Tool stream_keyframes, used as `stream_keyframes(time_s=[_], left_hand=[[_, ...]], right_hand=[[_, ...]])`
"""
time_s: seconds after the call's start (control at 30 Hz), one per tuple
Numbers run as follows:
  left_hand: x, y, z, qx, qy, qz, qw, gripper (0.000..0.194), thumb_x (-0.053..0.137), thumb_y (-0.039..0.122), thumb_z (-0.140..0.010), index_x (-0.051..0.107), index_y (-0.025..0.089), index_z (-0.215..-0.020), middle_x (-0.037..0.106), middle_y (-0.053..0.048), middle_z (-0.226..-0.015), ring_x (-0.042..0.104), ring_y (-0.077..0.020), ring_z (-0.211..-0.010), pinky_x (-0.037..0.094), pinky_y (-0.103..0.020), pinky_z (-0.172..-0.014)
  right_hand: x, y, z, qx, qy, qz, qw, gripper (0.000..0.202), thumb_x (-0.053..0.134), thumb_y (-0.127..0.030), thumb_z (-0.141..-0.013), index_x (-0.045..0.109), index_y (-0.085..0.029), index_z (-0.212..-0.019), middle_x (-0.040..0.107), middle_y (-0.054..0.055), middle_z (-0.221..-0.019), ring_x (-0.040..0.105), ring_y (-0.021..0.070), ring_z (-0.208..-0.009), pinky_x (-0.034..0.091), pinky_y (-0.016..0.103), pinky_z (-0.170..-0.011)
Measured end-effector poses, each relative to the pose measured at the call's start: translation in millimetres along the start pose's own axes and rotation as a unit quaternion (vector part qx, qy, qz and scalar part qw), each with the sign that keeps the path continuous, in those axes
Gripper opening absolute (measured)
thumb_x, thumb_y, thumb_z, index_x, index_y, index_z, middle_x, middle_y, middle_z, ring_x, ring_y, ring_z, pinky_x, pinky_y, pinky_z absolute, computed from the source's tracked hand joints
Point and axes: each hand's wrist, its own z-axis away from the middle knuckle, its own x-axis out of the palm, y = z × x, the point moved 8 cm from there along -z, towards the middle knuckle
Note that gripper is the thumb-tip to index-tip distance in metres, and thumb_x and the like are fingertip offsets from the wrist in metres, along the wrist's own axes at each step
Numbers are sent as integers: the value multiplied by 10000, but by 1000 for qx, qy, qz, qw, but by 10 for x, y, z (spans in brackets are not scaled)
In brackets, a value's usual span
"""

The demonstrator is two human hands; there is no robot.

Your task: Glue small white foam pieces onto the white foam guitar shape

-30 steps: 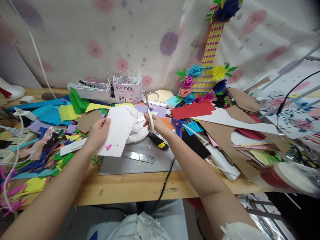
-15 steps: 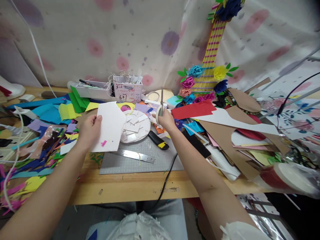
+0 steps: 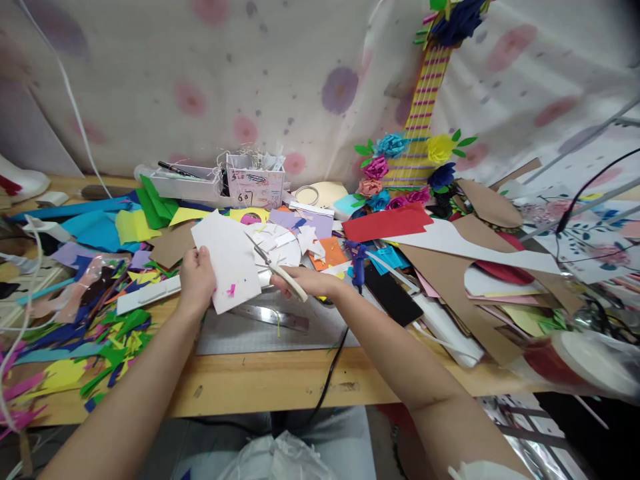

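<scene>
The left hand (image 3: 197, 277) pinches the left edge of a white sheet (image 3: 230, 257), thumb on the upper face, while the right hand (image 3: 300, 283) is curled around the handles of the scissors (image 3: 280, 272). The sheet is left of the middle of the frame, lifted above the cutting mat (image 3: 225, 340), and the blades point to the upper left, beside its right edge; whether they touch it, one cannot tell. If the blades are to be used on this edge, it would be good to pinch firmly without bending the sheet, to put the edge deep between the blades, near the pivot, and to turn the sheet rather than the wrist. The left fingers should remain away from the line of the blades. The sheet looks flat and rather stiff, with straight sides meeting in several corners, so it is not a simple rectangle. Its face is plain white, except for a small pink mark (image 3: 231, 291) near the lower edge. Behind it, in the middle of the frame, lie white scraps (image 3: 285, 250), and the metal ruler (image 3: 270, 317) lies on the mat below.
</scene>
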Motion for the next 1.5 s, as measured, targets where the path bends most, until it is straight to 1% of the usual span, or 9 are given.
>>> stream_keyframes(time_s=[0.23,0.4,0.6,0.73,0.9,1.1,1.27,1.37,1.5], left_hand=[[0,133,144,-18,29,-30,999,198,409,374,-864,371,241,-722,533,-41,-760,536,-226,-758,428,-361,-726],[20,125,122,-16,14,-42,999,198,389,367,-876,365,244,-722,501,-29,-729,527,-228,-759,430,-372,-744],[0,160,131,-16,22,-24,999,183,396,365,-876,383,241,-743,536,-37,-757,549,-231,-795,440,-363,-756],[-18,315,184,9,19,-42,999,144,402,352,-873,409,233,-792,586,-68,-836,573,-244,-829,442,-371,-759],[-29,482,200,49,11,-47,998,157,442,378,-867,466,224,-848,612,-84,-862,587,-260,-845,442,-376,-731],[4,414,140,40,1,-41,998,150,436,365,-874,476,225,-839,616,-75,-875,584,-252,-867,444,-365,-755],[69,363,134,31,-9,-45,998,170,399,366,-877,443,225,-794,582,-51,-803,554,-222,-773,430,-351,-720],[99,365,127,34,-18,-39,998,179,401,373,-871,427,227,-771,550,-30,-741,529,-208,-726,419,-336,-692],[1,352,54,21,0,-26,999,180,413,377,-870,438,228,-771,548,-26,-730,527,-203,-714,417,-327,-673]], right_hand=[[-47,80,-101,19,60,-8,998,512,521,-703,-754,479,-195,-712,520,-12,-652,484,121,-607,411,251,-558],[-76,217,-116,50,97,-40,993,537,555,-711,-718,462,-188,-637,472,-39,-536,444,84,-474,373,223,-476],[-43,227,-142,45,88,-63,993,543,566,-709,-708,422,-195,-609,433,-59,-487,411,73,-425,350,217,-443],[-64,150,-152,3,79,-80,994,529,568,-704,-713,428,-196,-665,435,-60,-542,409,73,-471,352,213,-461],[-78,162,-166,2,88,-112,990,529,587,-700,-702,429,-196,-671,440,-57,-544,405,72,-467,351,216,-451],[-30,237,-191,17,118,-137,983,555,577,-719,-690,429,-194,-587,412,-65,-435,395,70,-373,332,218,-391],[-52,269,-166,36,136,-139,980,560,601,-717,-667,424,-195,-564,420,-65,-422,392,67,-349,315,217,-368],[-94,220,-99,10,115,-131,985,549,570,-704,-710,419,-198,-565,419,-63,-439,392,71,-377,337,220,-402],[-82,168,42,0,22,-82,996,530,507,-698,-764,459,-198,-594,482,-35,-518,446,97,-474,373,235,-478]])
